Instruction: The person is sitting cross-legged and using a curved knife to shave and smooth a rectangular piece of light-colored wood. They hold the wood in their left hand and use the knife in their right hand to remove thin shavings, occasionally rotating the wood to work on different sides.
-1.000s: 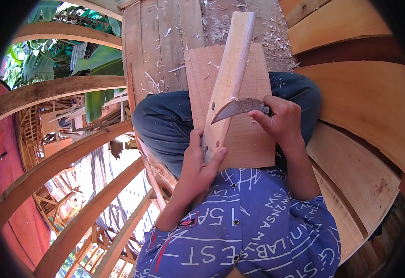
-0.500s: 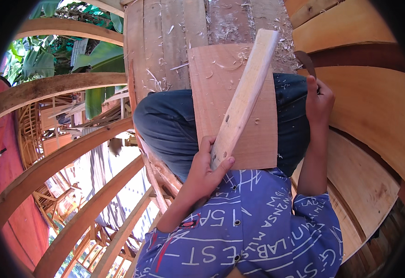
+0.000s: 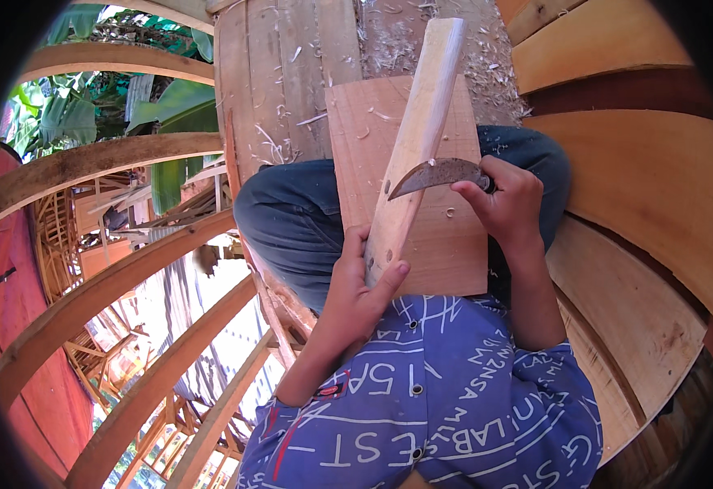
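My left hand (image 3: 358, 281) is wrapped round the near end of a pale wooden bar (image 3: 421, 114), which slants up and slightly right, away from me. Dark round marks or holes show along its near half. In my right hand (image 3: 509, 196) is a curved knife (image 3: 438, 174) with a dark, worn blade. That blade lies across the bar at about its middle, its tip toward the left. Most of the knife's handle is hidden in my fist. Under the bar, a flat reddish board (image 3: 348, 122) rests on my lap, with a few curled shavings on it.
Beyond my knees, the plank floor (image 3: 291, 73) is strewn with wood shavings (image 3: 495, 98). Curved wooden ribs (image 3: 128, 155) stand at my left, with leaves behind them. Wide wooden planks (image 3: 642, 171) form a curved wall close on my right.
My right hand has come in from the right, bringing the knife's blade onto the bar. The bar's far end has shifted left and away, standing a little steeper.
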A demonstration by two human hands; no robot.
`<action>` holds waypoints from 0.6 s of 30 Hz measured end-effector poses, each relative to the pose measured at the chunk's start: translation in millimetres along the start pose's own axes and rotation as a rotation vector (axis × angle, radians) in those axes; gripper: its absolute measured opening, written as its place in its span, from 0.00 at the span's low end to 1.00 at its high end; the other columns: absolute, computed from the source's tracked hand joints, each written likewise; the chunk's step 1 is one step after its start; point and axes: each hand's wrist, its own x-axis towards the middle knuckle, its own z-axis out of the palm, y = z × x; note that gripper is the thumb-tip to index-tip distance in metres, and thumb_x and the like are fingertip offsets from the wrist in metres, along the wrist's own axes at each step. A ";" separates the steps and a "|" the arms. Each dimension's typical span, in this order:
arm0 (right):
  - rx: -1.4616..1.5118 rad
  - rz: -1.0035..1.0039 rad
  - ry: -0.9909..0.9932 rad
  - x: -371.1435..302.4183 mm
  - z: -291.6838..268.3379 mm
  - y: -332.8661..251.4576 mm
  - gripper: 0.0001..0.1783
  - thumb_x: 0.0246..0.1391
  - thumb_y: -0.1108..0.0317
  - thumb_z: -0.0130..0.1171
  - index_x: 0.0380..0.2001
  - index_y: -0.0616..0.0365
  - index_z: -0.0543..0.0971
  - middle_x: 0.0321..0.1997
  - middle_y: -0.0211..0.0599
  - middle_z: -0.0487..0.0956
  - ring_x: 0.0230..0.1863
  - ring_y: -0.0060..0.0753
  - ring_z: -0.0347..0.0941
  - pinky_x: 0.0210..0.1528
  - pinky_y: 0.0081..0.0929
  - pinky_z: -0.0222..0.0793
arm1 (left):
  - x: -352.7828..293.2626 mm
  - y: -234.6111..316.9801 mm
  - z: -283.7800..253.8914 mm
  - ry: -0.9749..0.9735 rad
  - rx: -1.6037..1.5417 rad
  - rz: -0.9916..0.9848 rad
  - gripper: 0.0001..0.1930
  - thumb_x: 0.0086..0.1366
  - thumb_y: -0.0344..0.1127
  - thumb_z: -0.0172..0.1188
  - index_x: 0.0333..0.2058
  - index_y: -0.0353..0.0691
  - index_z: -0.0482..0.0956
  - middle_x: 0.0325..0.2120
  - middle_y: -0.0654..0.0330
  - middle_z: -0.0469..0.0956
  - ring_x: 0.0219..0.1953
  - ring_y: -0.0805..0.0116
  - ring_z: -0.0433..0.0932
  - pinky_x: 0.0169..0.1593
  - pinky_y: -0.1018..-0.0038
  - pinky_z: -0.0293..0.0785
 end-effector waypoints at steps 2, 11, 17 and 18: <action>-0.033 0.016 0.032 3.7 -2.5 3.5 0.35 0.43 0.31 0.62 0.14 0.56 0.72 0.12 0.38 0.70 0.16 0.44 0.71 0.19 0.34 0.63 | 0.8 2.3 0.4 -0.011 0.054 0.032 0.24 0.63 0.38 0.62 0.52 0.33 0.64 0.41 0.50 0.75 0.44 0.67 0.73 0.49 0.71 0.68; -0.029 0.148 0.050 6.2 1.8 2.8 0.35 0.43 0.30 0.61 0.15 0.56 0.73 0.11 0.38 0.70 0.16 0.46 0.70 0.18 0.35 0.62 | -1.7 0.8 -2.6 -0.023 0.023 -0.051 0.24 0.63 0.37 0.61 0.52 0.33 0.64 0.40 0.50 0.74 0.44 0.67 0.72 0.50 0.72 0.68; 0.010 0.188 0.076 10.5 7.9 0.6 0.34 0.48 0.32 0.59 0.19 0.58 0.77 0.13 0.43 0.70 0.17 0.48 0.70 0.21 0.38 0.63 | -6.0 6.5 -6.5 -0.033 -0.036 -0.155 0.24 0.63 0.37 0.61 0.53 0.34 0.64 0.41 0.51 0.73 0.46 0.67 0.70 0.52 0.72 0.65; 0.031 0.202 0.102 12.0 9.7 3.1 0.34 0.49 0.33 0.59 0.20 0.59 0.77 0.13 0.44 0.70 0.16 0.48 0.69 0.21 0.38 0.63 | -6.7 8.3 -6.1 -0.040 -0.050 -0.163 0.24 0.63 0.37 0.61 0.53 0.34 0.64 0.42 0.50 0.73 0.46 0.67 0.70 0.52 0.73 0.64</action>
